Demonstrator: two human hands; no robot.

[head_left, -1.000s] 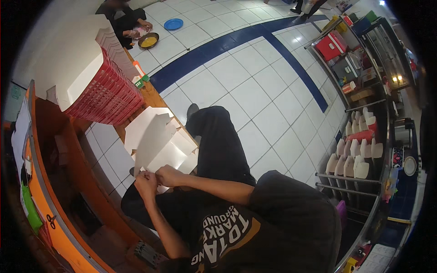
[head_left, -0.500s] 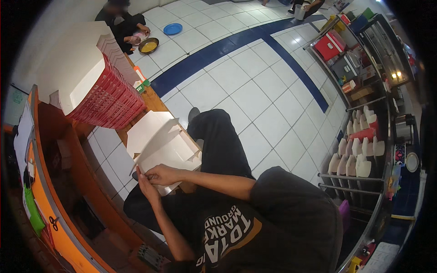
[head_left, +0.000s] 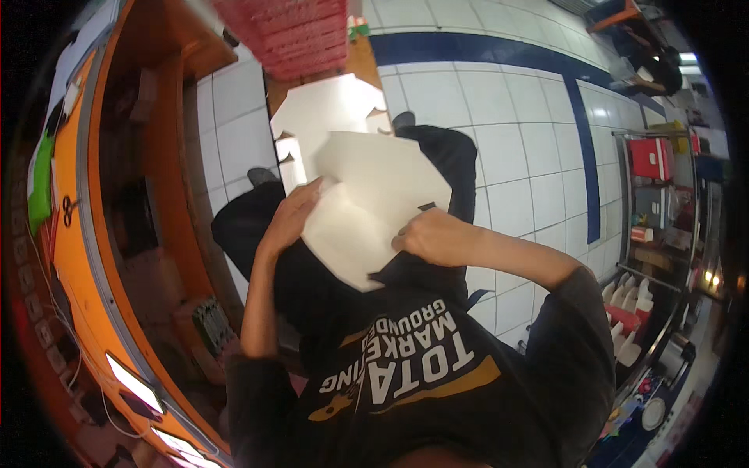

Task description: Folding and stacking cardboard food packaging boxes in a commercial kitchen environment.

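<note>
White cardboard blank (head_left: 374,203), creased and partly bent up into an angled shape, is held over the lap of a seated person, between the two bare hands. The right hand (head_left: 437,236) has its grip clamped on the lower right edge, thumb over the card and the other fingers curled in. The left hand (head_left: 295,212) lies along the left edge, fingers nearly straight and touching the card — whether its grip is pinched together there, I cannot tell.

Just beyond the blank, a second white card (head_left: 331,103) with notched sides lies flat on a wooden desk (head_left: 364,61), brightly lit and partly covered by the held one. Behind it on the same desk stands a red patterned stack (head_left: 289,39), blurred and cut off by the upper edge.

The person wears a dark T-shirt (head_left: 515,382) with pale and mustard print, and dark trousers (head_left: 456,156). To the left runs an orange cabinet (head_left: 86,312) bearing dark scissors (head_left: 69,210) and a green packet (head_left: 39,175). On the right, beyond white floor tiles (head_left: 503,101) crossed by blue bands, a metal rack holds a red box (head_left: 650,158) — and another person, dark-clad, is near the upper right.
</note>
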